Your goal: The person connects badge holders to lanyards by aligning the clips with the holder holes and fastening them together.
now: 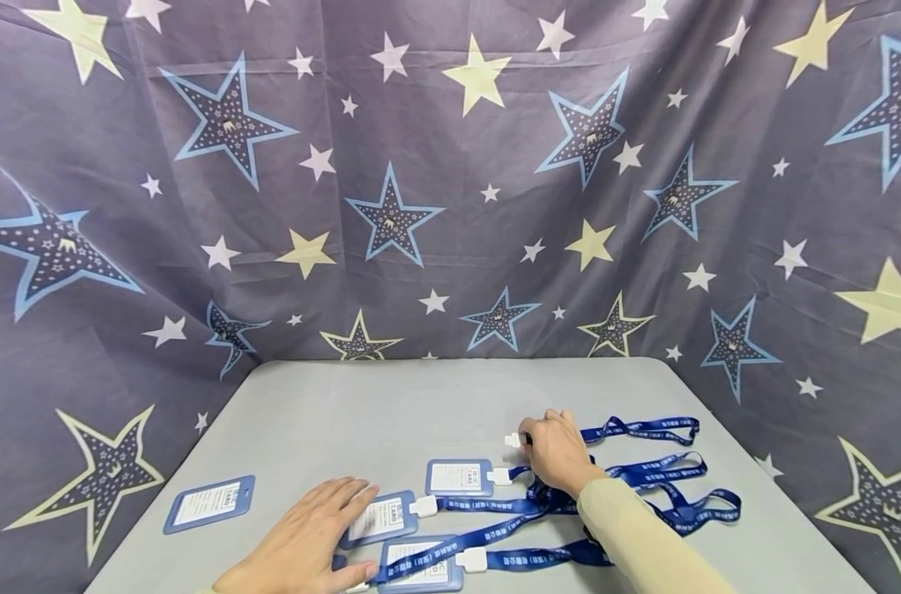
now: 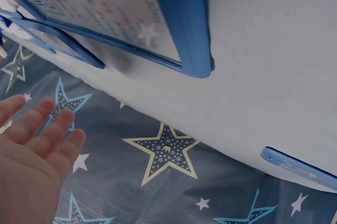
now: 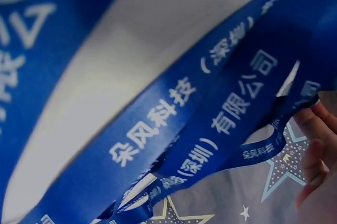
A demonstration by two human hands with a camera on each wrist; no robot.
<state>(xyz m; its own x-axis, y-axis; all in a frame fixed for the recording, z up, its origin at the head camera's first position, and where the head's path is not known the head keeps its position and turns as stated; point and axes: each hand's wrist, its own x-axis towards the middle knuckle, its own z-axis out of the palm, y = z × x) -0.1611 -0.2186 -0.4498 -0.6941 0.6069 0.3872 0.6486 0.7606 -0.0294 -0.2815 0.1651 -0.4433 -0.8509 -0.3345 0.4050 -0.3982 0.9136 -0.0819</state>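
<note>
My right hand (image 1: 558,450) pinches a blue lanyard (image 1: 639,429) close to its white plastic clip (image 1: 512,440); in the right wrist view, blue straps (image 3: 152,124) with white lettering fill most of the picture, and my fingers (image 3: 316,121) are at the far end of one. My left hand (image 1: 302,528) spreads low over the blue-framed ID card holders, its fingers nearly straight. It partly covers a middle card holder (image 1: 384,518). Below that, another card holder (image 1: 421,586) has a strap lying across it. A third card holder (image 1: 459,478) lies just beyond, joined to a white clip (image 1: 499,476).
A separate card holder (image 1: 209,503) with no lanyard lies at the table's left side. Several lanyard loops (image 1: 706,511) overlap on the right of the grey table (image 1: 391,404). A star-patterned cloth (image 1: 450,165) hangs behind and around it.
</note>
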